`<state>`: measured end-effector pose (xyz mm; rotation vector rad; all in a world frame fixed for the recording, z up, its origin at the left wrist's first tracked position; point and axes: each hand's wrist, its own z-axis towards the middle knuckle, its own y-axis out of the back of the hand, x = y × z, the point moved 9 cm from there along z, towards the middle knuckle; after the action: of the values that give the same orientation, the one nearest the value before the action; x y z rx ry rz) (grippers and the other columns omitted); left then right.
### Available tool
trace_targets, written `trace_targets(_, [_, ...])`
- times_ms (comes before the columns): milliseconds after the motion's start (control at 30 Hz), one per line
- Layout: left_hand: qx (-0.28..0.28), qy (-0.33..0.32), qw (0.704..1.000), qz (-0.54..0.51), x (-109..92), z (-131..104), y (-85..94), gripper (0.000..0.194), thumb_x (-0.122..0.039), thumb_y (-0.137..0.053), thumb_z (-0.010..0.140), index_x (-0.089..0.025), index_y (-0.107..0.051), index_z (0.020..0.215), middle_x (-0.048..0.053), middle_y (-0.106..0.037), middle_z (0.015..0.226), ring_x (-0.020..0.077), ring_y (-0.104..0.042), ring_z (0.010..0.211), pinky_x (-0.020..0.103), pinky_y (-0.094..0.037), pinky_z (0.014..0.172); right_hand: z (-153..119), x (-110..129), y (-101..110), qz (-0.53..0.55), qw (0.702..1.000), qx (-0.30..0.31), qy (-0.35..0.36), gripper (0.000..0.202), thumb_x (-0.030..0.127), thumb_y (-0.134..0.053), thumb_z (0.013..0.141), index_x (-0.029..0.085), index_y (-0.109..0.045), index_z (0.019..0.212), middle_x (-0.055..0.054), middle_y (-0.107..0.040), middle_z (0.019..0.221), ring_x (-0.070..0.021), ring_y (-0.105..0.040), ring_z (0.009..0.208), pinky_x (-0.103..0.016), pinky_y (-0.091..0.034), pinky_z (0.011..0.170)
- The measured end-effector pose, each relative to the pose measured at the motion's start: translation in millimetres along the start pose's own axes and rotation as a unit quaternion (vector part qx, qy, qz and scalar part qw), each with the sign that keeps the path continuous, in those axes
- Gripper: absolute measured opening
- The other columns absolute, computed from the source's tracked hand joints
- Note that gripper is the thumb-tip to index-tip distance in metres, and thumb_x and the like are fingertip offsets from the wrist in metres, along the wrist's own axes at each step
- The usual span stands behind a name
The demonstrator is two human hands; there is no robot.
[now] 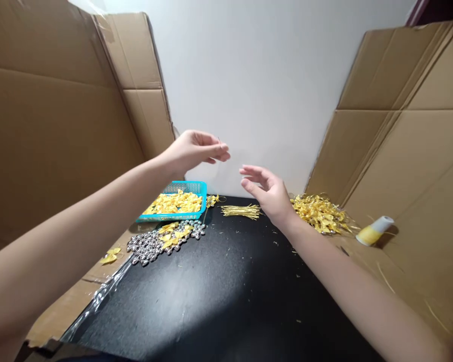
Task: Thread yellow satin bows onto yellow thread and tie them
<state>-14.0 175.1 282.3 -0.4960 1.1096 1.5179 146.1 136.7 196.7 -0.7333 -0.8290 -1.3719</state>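
Note:
My left hand point(206, 148) is raised above the far part of the table, thumb and fingertips pinched together. A thin dark needle-like piece point(219, 140) pokes up from the pinch; the rest of it is hidden by the fingers. To its right and a little lower, my right hand point(266, 188) is in the air with its fingers curved and apart, nothing visible between them. Behind and below that hand lies a bundle of gold ties point(241, 211). A blue basket point(204, 197) of yellow ribbon bows point(179, 202) stands below my left hand, partly covered by the forearm.
Silver beads point(147, 247) lie in front of the basket with a few yellow bows among them. A pile of gold pieces point(320, 213) sits at the right, near a cone-shaped yellow-and-white spool point(375, 231). Cardboard walls point(392, 110) flank the black tabletop point(219, 286), which has small scraps.

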Motion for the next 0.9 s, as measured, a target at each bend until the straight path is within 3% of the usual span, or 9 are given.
trace_targets(67, [0.033,-0.015,0.999,-0.001,-8.2,-9.9,-16.4,0.014,-0.033,-0.08,0.069,-0.019,-0.075,0.069,0.009,-0.075,0.086,0.0206,-0.071,0.083,0.031,-0.055,0.075,3.8,18.5,1.6,0.015,0.999,-0.025,0.032,0.047,0.044,-0.075,0.073,0.022,-0.063,0.112,-0.008,-0.064,0.121,-0.0212,-0.059,0.112,-0.038,-0.05,0.094])
trace_targets(167, [0.075,-0.044,0.996,-0.018,-23.4,-22.2,-37.3,0.013,-0.035,-0.079,0.069,-0.022,-0.077,0.07,0.008,-0.073,0.105,0.0228,-0.068,0.099,0.035,-0.054,0.085,1.4,28.2,-5.4,0.084,0.996,0.007,0.017,0.053,0.051,-0.077,0.07,0.023,-0.061,0.113,-0.007,-0.063,0.121,-0.0202,-0.06,0.107,-0.036,-0.05,0.092])
trace_targets(267, [0.11,-0.048,0.992,-0.031,-31.7,-31.8,-55.1,0.016,-0.038,-0.078,0.068,-0.023,-0.077,0.067,0.009,-0.071,0.108,0.0284,-0.061,0.113,0.036,-0.054,0.084,-14.5,21.0,-21.7,0.191,0.977,0.075,-0.057,0.051,0.065,-0.065,0.075,0.022,-0.062,0.102,-0.004,-0.065,0.092,-0.0145,-0.061,0.078,-0.033,-0.053,0.078])
trace_targets(333, [0.138,-0.042,0.989,-0.041,-32.8,-40.0,-69.1,0.018,-0.042,-0.079,0.067,-0.024,-0.076,0.063,0.01,-0.072,0.102,0.0313,-0.055,0.122,0.035,-0.055,0.082,-34.0,15.2,-25.4,0.238,0.963,0.08,-0.095,0.048,0.067,-0.059,0.078,0.022,-0.062,0.093,0.002,-0.052,0.068,-0.0093,-0.047,0.055,-0.029,-0.05,0.062])
trace_targets(433, [0.171,-0.032,0.983,-0.053,-28.1,-55.7,-92.7,0.023,-0.051,-0.077,0.067,-0.029,-0.075,0.059,0.01,-0.073,0.093,0.0323,-0.053,0.124,0.036,-0.056,0.083,-69.9,11.1,-8.3,0.221,0.97,-0.004,-0.097,0.037,0.059,-0.063,0.08,0.022,-0.062,0.084,0.007,-0.035,0.057,-0.0067,-0.028,0.047,-0.022,-0.034,0.044])
trace_targets(500, [0.196,-0.032,0.979,-0.056,-21.9,-67.9,-113.0,0.023,-0.054,-0.075,0.068,-0.032,-0.076,0.061,0.008,-0.073,0.094,0.0328,-0.058,0.117,0.04,-0.056,0.083,-97.8,10.8,14.1,0.156,0.98,-0.094,-0.086,0.034,0.056,-0.064,0.08,0.022,-0.066,0.082,0.005,-0.04,0.059,-0.0066,-0.029,0.048,-0.021,-0.028,0.043])
trace_targets(633, [0.214,-0.045,0.974,-0.051,-10.8,-92.5,-157.5,0.021,-0.057,-0.072,0.068,-0.037,-0.078,0.066,0.005,-0.072,0.103,0.0322,-0.063,0.098,0.046,-0.053,0.083,-156.6,8.5,58.5,0.055,0.964,-0.243,-0.095,0.026,0.048,-0.07,0.077,0.022,-0.074,0.08,0.001,-0.052,0.065,-0.0082,-0.04,0.054,-0.023,-0.037,0.051])
trace_targets(733, [0.232,-0.053,0.968,-0.076,-10.7,-110.4,-191.1,0.02,-0.056,-0.072,0.068,-0.037,-0.078,0.066,0.004,-0.071,0.102,0.0304,-0.062,0.096,0.045,-0.051,0.086,-191.1,2.5,78.0,0.075,0.95,-0.285,-0.108,0.022,0.042,-0.074,0.075,0.023,-0.076,0.084,0.0,-0.057,0.068,-0.0094,-0.047,0.058,-0.024,-0.04,0.055])
trace_targets(900, [0.283,-0.068,0.948,-0.125,-23.7,-131.5,-230.5,0.009,-0.048,-0.073,0.071,-0.041,-0.078,0.069,0.002,-0.07,0.097,0.0259,-0.062,0.092,0.04,-0.051,0.085,-227.4,-6.6,97.9,0.159,0.921,-0.329,-0.139,0.02,0.04,-0.082,0.067,0.023,-0.077,0.077,0.003,-0.053,0.059,-0.0056,-0.035,0.05,-0.022,-0.035,0.051])
